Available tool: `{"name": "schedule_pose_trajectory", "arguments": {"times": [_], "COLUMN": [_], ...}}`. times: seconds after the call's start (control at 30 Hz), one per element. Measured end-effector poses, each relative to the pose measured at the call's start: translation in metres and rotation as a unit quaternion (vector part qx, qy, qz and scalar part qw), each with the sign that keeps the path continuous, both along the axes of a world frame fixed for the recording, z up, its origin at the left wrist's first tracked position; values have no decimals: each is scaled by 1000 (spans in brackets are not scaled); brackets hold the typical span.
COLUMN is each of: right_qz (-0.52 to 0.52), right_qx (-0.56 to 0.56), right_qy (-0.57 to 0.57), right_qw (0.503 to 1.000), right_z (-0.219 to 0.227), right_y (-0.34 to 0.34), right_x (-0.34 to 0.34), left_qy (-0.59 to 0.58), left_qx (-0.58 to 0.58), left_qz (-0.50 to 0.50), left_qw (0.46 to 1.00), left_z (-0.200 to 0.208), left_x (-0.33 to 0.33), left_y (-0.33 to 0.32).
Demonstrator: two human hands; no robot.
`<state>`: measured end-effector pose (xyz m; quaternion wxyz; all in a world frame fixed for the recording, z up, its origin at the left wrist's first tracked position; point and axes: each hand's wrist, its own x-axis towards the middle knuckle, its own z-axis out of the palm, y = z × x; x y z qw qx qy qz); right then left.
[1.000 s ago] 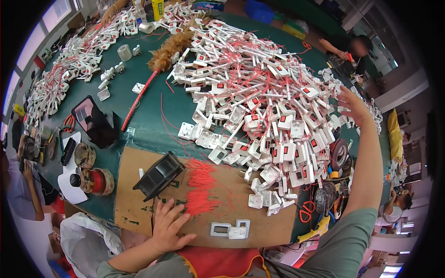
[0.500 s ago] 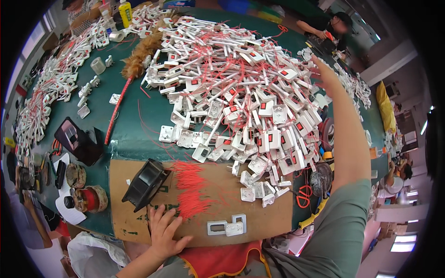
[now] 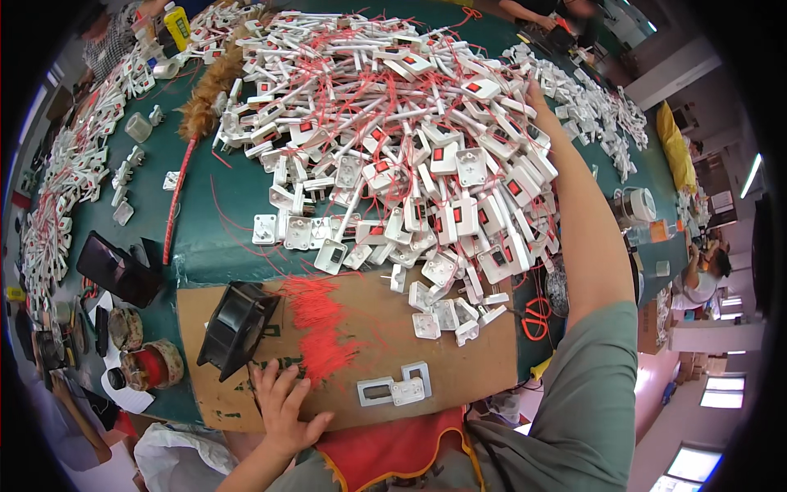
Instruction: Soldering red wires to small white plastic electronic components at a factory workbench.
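My left hand (image 3: pixel 285 407) lies flat on the cardboard sheet (image 3: pixel 459 369), fingers spread and holding nothing. Just beyond it stand a black fan (image 3: pixel 234 328) and a bundle of short red wires (image 3: pixel 324 336). Between my arms, near the front edge, a grey frame with openings (image 3: pixel 375 393) has a white square plastic piece (image 3: pixel 407 392) on it. My right arm stretches along the right side of a big heap of white plastic housings with red switches and wires (image 3: pixel 443 225). At its far right edge is my right hand (image 3: pixel 537 100), its fingers hidden from sight.
A brown feather duster (image 3: pixel 211 90) lies left of the heap, beyond a black box (image 3: pixel 123 266). More white parts (image 3: pixel 586 107) spread at far right, and another heap (image 3: pixel 82 172) lines the left. Red-handled scissors (image 3: pixel 537 320) lie by my right arm. Other people sit around the table.
My right hand has come down from above the table to the heap's far right edge. The whole view has shifted slightly. My left hand rests in the same place on the cardboard.
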<state>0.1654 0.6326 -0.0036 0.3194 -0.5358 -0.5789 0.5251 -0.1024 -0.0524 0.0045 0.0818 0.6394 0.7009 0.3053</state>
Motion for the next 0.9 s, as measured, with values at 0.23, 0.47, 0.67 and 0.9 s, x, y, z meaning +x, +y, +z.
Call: {"name": "schedule_pose_trajectory", "arguments": {"times": [0.23, 0.47, 0.67, 0.9], "right_qz": [71, 111, 131, -34], "right_qx": [6, 88, 102, 155], "right_qy": [103, -13, 27, -274], "right_qw": [992, 990, 986, 949], "right_z": [22, 41, 48, 84], "right_y": [-11, -77, -101, -194], "right_x": [15, -14, -46, -84], "left_qy": [-13, -25, -11, 21], "left_qx": [19, 15, 12, -3], "left_qz": [-39, -21, -31, -32], "left_qw": [999, 999, 999, 999], "left_z": [-5, -2, 0, 4], "left_x": [-2, 1, 5, 13], "left_y": [9, 7, 10, 15]}}
